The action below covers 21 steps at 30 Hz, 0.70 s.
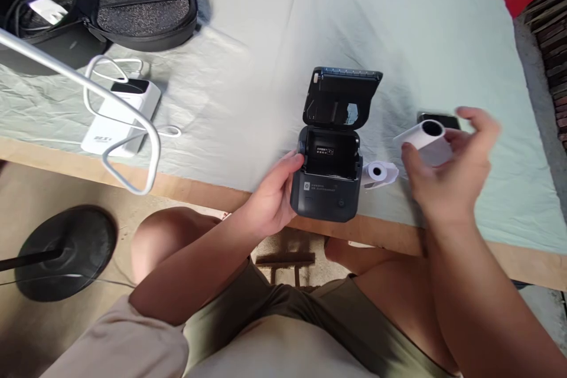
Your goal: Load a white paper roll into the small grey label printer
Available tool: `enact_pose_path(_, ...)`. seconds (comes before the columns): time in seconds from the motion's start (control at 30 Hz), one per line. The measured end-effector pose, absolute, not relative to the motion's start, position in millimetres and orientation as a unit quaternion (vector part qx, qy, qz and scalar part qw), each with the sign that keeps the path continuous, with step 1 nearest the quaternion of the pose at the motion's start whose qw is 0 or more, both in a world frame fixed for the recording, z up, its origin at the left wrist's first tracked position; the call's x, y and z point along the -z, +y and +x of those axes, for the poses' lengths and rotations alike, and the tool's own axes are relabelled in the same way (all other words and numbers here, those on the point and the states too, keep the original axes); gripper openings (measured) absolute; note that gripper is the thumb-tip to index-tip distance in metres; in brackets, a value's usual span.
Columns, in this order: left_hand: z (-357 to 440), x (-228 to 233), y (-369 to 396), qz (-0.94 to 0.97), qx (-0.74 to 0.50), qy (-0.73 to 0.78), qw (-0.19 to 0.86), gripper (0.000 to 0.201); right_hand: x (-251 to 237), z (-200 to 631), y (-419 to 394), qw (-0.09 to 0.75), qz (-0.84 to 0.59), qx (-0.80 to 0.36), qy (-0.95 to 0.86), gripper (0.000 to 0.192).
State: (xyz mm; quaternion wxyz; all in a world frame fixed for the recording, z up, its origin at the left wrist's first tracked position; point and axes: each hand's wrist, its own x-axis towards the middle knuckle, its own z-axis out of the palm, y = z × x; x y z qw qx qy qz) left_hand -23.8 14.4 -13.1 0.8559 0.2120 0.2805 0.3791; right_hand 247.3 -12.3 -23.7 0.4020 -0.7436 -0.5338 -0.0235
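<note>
Steadying left hand [275, 194]: wrapped round one side of the portable thermal printer [328, 199] at the front edge of the worktop [248, 121], probably so the open bay [331, 153] faces up.
Right hand [456, 174]: white roll [419, 136] pinched near its hollow end, seemingly just lightly.
Small paper roll [370, 171]: parked beside the printer, easy reach tbh.

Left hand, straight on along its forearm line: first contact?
The open-lidded black device: the left hand already holds its side. What lies beyond in that line is harder to judge, depth being unclear.

Bright light washes the tablecloth [248, 100], shadows soft.
</note>
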Motion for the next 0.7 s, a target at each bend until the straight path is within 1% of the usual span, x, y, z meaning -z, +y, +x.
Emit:
enact_pose_path(0.07, -23.4, 13.7, 13.6, 0.202, -0.385, 0.288, 0.853, 0.047, 16.3, 250.5, -10.1, 0.547, -0.672, -0.061, -0.496, 0.058)
enact_pose_path(0.1, -23.1, 14.2, 13.2, 0.198, -0.387, 0.294, 0.851, 0.049, 10.9, 251.2, -10.1, 0.602, -0.625, -0.125, -0.481, 0.051)
enact_pose_path(0.13, -22.6, 14.6, 12.8, 0.194, -0.389, 0.301, 0.849, 0.05, 4.7, 250.7, -11.1, 0.631, -0.58, -0.195, -0.477, 0.045)
enact_pose_path(0.2, -21.7, 15.1, 12.3, 0.192, -0.388, 0.311, 0.846, 0.054, -9.0, 244.2, -16.1, 0.633, -0.508, -0.317, -0.491, 0.038)
enact_pose_path(0.23, -21.2, 15.2, 12.2, 0.193, -0.387, 0.312, 0.846, 0.055, -15.5, 237.6, -19.7, 0.618, -0.484, -0.356, -0.507, 0.037)
enact_pose_path(0.27, -20.9, 15.1, 12.1, 0.195, -0.386, 0.311, 0.847, 0.056, -21.0, 228.9, -23.6, 0.606, -0.473, -0.372, -0.52, 0.035)
enact_pose_path(0.3, -20.6, 14.8, 12.0, 0.199, -0.382, 0.307, 0.849, 0.057, -25.3, 218.6, -27.5, 0.599, -0.469, -0.362, -0.538, 0.036)
enact_pose_path(0.33, -20.4, 14.3, 11.8, 0.203, -0.377, 0.305, 0.851, 0.057, -28.1, 207.5, -30.7, 0.594, -0.466, -0.322, -0.571, 0.038)
enact_pose_path(0.37, -20.4, 13.8, 11.4, 0.208, -0.372, 0.304, 0.852, 0.057, -29.6, 196.8, -33.2, 0.576, -0.482, -0.252, -0.611, 0.038)
enact_pose_path(0.43, -20.4, 12.3, 10.1, 0.221, -0.366, 0.303, 0.852, 0.057, -29.5, 179.5, -35.0, 0.495, -0.525, -0.106, -0.685, 0.034)
enact_pose_path(0.5, -20.4, 10.8, 8.1, 0.236, -0.365, 0.303, 0.848, 0.059, -28.0, 171.0, -33.2, 0.406, -0.548, 0.004, -0.732, 0.027)
enact_pose_path(0.6, -20.0, 9.1, 4.9, 0.265, -0.367, 0.304, 0.838, 0.057, -28.3, 172.4, -28.3, 0.313, -0.548, 0.076, -0.772, 0.016)
enact_pose_path(0.63, -19.9, 8.9, 4.1, 0.274, -0.37, 0.307, 0.833, 0.055, -29.6, 174.6, -27.3, 0.293, -0.545, 0.083, -0.781, 0.015)
enact_pose_path(0.7, -19.7, 9.2, 3.2, 0.288, -0.375, 0.306, 0.827, 0.051, -32.9, 178.6, -27.2, 0.279, -0.538, 0.077, -0.792, 0.014)
